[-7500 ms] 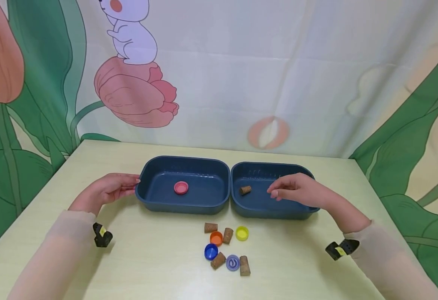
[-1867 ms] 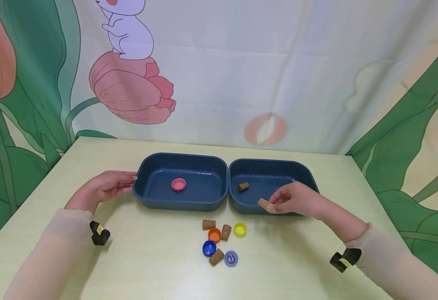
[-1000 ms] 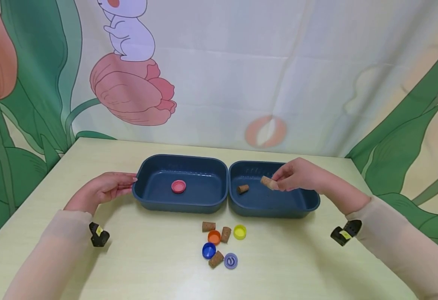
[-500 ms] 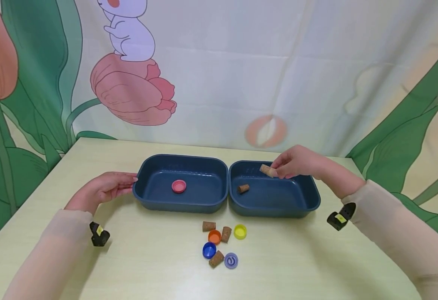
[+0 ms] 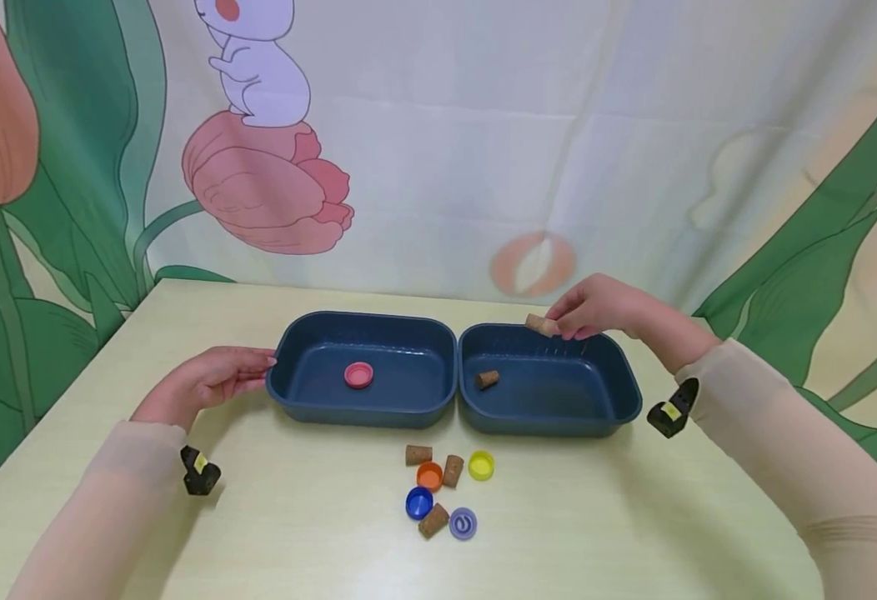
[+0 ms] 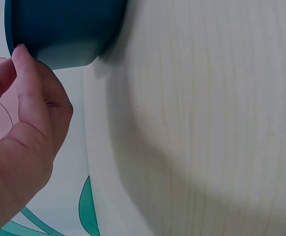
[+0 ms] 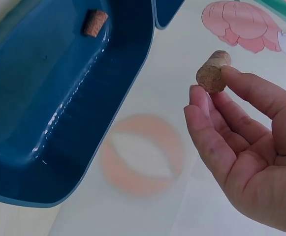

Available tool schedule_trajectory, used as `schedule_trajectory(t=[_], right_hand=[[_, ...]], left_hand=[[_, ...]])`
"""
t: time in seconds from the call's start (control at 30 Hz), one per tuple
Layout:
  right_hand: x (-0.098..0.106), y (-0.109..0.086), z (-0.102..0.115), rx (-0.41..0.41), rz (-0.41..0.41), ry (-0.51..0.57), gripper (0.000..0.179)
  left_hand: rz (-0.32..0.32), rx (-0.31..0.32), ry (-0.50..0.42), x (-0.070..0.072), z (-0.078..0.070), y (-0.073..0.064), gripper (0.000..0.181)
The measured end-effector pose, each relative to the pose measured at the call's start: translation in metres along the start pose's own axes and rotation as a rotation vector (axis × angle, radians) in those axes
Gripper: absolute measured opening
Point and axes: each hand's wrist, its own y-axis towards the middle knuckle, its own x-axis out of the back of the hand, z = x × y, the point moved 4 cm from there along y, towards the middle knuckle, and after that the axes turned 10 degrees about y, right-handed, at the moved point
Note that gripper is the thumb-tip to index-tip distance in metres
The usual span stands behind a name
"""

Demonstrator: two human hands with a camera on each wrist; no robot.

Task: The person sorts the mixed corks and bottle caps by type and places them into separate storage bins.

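Note:
My right hand [image 5: 596,307] pinches a brown cork [image 5: 541,325] between thumb and fingertips, at the far rim of the right blue bin [image 5: 551,422]. The right wrist view shows this held cork [image 7: 212,73] end-on, outside the bin's outline. Another cork [image 5: 487,379] lies inside that bin. At the left end of the left blue bin [image 5: 363,415], my left hand [image 5: 217,377] grips the rim; its thumb shows against the wall in the left wrist view. A pink bottle cap [image 5: 358,375] lies on that bin's floor.
In front of the bins, corks [image 5: 433,521] lie mixed with an orange cap [image 5: 429,476], a blue cap [image 5: 419,502], a yellow cap [image 5: 481,465] and a purple cap [image 5: 463,523]. The two bins stand side by side. A printed curtain [image 5: 438,167] hangs behind the table.
My right hand has taken the front cork from the table and brought it up over the right bin, then farther back to its far rim. The left hand has stayed at the left bin.

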Motion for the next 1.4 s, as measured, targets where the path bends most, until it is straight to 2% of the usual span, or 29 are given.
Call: schedule_trajectory(t=[0.13, 0.3, 0.37, 0.6, 0.7, 0.8, 1.0, 1.1, 1.2, 1.4], right_hand=[[0.006, 0.005, -0.001, -0.005, 0.003, -0.003, 0.036], [0.012, 0.014, -0.003, -0.018, 0.007, 0.014, 0.036], [0.012, 0.017, -0.004, -0.024, 0.005, 0.026, 0.036], [0.009, 0.028, -0.006, -0.051, -0.002, 0.022, 0.037], [0.008, 0.033, -0.006, -0.046, 0.004, 0.01, 0.036], [0.005, 0.038, -0.006, -0.048, 0.019, 0.014, 0.036], [-0.002, 0.047, -0.006, -0.055, 0.066, 0.039, 0.037], [-0.006, 0.051, -0.006, -0.057, 0.077, 0.039, 0.038], [-0.009, 0.056, -0.007, -0.067, 0.087, 0.041, 0.038], [-0.014, 0.07, -0.012, -0.095, 0.108, 0.026, 0.037]], left_hand=[[-0.003, 0.006, 0.002, 0.0, 0.001, 0.0, 0.027], [0.009, -0.006, 0.013, -0.001, 0.0, -0.001, 0.053], [0.014, -0.006, 0.008, -0.001, 0.0, -0.001, 0.055], [0.002, 0.007, -0.016, 0.0, 0.002, 0.0, 0.028], [0.003, 0.002, -0.021, 0.001, 0.003, 0.0, 0.022], [0.003, -0.005, -0.011, 0.0, 0.002, 0.001, 0.024], [-0.003, 0.005, 0.008, 0.0, 0.003, 0.002, 0.047], [-0.003, 0.006, 0.009, 0.0, 0.004, 0.002, 0.052], [-0.002, 0.004, 0.007, -0.001, 0.004, 0.002, 0.049], [0.0, 0.011, -0.023, 0.0, 0.002, 0.0, 0.028]])
